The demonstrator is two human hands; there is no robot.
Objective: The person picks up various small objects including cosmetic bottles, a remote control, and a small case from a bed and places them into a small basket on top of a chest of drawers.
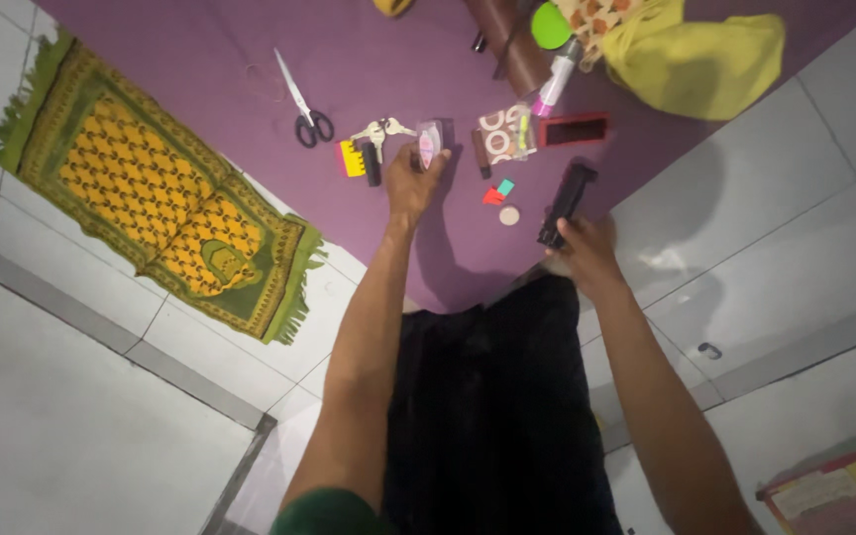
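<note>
From the head view I see 2 bare hands stretched down over a purple mat (pixel 250 45) that lies on a white tiled floor (pixel 71 436). The left hand (pixel 413 178) is closed around a small clear packet with a pink piece inside (pixel 429 144), with the fingers and thumb pinching it at its lower end, just above the mat. The right hand (pixel 587 253) is clamped on the lower end of a long black box-shaped object (pixel 567 203), which points away from the person and is tilted a little to the right. The 2 hands are apart, with small things between them: a red piece (pixel 492 196), a teal piece (pixel 505 186) and a round pale disc (pixel 509 215). Just beside the left hand lie a bunch of keys (pixel 380 131), a yellow and red block (pixel 351 159) and black-handled scissors (pixel 304 104). Further up I see a red rectangular frame (pixel 573 130), a marker with a pink end (pixel 555 84) and a yellow cloth bag (pixel 695 54). A yellow and green patterned rug (pixel 160 188) lies on the floor, to the left of the mat.
</note>
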